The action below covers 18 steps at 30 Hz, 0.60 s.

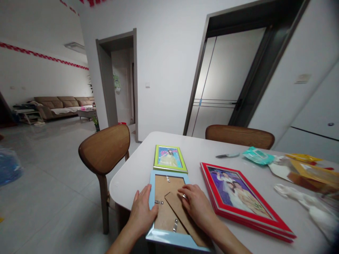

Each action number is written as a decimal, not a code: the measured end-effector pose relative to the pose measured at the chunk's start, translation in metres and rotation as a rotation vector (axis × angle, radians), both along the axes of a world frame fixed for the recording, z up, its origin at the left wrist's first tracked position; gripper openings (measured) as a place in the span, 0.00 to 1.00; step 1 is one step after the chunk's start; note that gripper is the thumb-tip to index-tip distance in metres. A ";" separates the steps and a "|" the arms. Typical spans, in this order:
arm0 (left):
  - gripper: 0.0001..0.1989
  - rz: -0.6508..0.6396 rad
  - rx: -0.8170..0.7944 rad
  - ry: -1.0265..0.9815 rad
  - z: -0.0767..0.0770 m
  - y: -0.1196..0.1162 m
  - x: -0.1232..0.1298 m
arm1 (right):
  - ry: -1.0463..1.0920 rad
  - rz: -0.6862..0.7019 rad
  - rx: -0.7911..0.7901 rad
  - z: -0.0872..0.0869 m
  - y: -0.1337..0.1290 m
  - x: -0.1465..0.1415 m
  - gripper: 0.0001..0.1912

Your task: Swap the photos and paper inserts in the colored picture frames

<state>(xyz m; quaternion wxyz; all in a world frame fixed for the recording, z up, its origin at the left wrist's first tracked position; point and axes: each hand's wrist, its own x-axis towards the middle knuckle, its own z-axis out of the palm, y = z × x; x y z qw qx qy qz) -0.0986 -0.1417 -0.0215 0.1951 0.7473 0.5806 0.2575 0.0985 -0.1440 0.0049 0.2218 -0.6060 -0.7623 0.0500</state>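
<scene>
A light blue picture frame lies face down at the near table edge, with its brown backing board up. Metal clips show at the top, left and bottom of the board, and a brown stand leg slants across it. My left hand holds the frame's left side, thumb over the border and fingers along the edge. On the right side of the backing, my right hand is closed with bent fingers. Those fingers hide what they press on. Beyond is a green picture frame, photo up.
Red picture frames are stacked at the right. Behind them are a knife, a teal packet, a cardboard box and crumpled white plastic. Wooden chairs stand left and behind the white table.
</scene>
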 end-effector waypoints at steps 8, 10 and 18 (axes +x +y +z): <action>0.29 -0.016 0.022 0.043 0.000 0.000 0.000 | 0.021 0.186 -0.091 0.010 0.001 -0.065 0.09; 0.29 -0.020 0.026 0.047 0.000 0.000 0.000 | 0.006 0.163 -0.075 0.009 0.004 -0.069 0.10; 0.31 -0.023 0.037 0.035 -0.005 -0.001 -0.001 | 0.073 0.051 0.007 -0.006 0.027 -0.050 0.12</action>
